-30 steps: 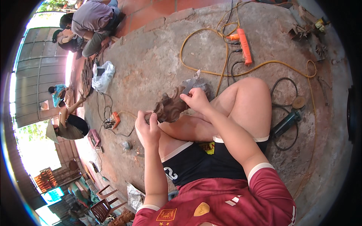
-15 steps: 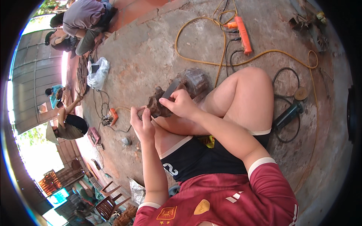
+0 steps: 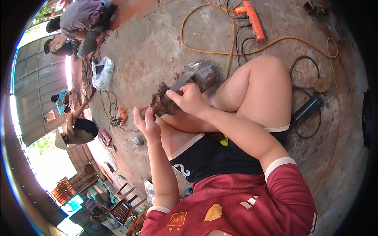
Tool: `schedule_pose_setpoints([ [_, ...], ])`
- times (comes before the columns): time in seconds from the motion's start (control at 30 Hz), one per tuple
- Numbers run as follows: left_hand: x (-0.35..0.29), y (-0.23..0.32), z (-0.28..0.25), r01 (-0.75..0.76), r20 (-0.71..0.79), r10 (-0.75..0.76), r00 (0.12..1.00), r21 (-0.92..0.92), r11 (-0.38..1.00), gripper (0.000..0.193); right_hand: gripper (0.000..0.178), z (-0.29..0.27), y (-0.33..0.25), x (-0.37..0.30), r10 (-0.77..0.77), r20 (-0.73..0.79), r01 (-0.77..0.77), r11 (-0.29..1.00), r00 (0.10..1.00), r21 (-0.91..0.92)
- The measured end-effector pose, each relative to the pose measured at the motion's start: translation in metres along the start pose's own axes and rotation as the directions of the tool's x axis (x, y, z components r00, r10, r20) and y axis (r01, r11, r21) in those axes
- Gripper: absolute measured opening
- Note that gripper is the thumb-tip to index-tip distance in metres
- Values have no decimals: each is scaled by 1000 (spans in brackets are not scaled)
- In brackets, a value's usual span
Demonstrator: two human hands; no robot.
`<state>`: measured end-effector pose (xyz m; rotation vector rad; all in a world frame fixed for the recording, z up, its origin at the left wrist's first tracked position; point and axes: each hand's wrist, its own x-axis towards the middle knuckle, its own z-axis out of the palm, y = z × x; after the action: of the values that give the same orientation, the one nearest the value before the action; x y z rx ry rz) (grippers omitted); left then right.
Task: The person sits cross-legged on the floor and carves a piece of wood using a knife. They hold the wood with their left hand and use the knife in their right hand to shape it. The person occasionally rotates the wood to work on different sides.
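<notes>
A brown, knobbly carved wood piece [image 3: 159, 98] lies across my lower legs, its far end [image 3: 206, 74] covered in clear plastic. My right hand [image 3: 189, 100] is closed on a flat grey strip of sandpaper [image 3: 183, 80] that slants over the carving, thumb pressed along it. My left hand [image 3: 146, 122] pinches at the near left end of the carving. What lies between its fingertips is hidden.
An orange power strip [image 3: 254, 21] with a yellow cord lies ahead. By my right knee is a dark green angle grinder [image 3: 309, 110] with its black cable. To the left are a white plastic bag [image 3: 103, 72], an orange plug socket [image 3: 123, 116] and several people sitting.
The grey strip has tilted and now shows a lighter face. My hands have shifted slightly on the carving. The view has turned a little, moving the power strip up.
</notes>
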<state>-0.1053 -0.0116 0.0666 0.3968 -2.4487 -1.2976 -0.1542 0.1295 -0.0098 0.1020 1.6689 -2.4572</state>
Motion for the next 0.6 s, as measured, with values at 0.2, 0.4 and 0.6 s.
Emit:
schedule_pose_setpoints([
  [0.2,-5,5,5,-8,-38,10,999,58,998,8,33,11,-14,-18,39,-48,-45,989,998,-139],
  [0.4,-4,8,5,-70,-30,74,997,107,992,9,30,22,-7,-25,-11,-79,16,998,997,54],
  [0.6,-3,-17,-11,-119,-42,129,991,190,975,10,26,7,-13,-16,383,205,-428,863,901,269],
])
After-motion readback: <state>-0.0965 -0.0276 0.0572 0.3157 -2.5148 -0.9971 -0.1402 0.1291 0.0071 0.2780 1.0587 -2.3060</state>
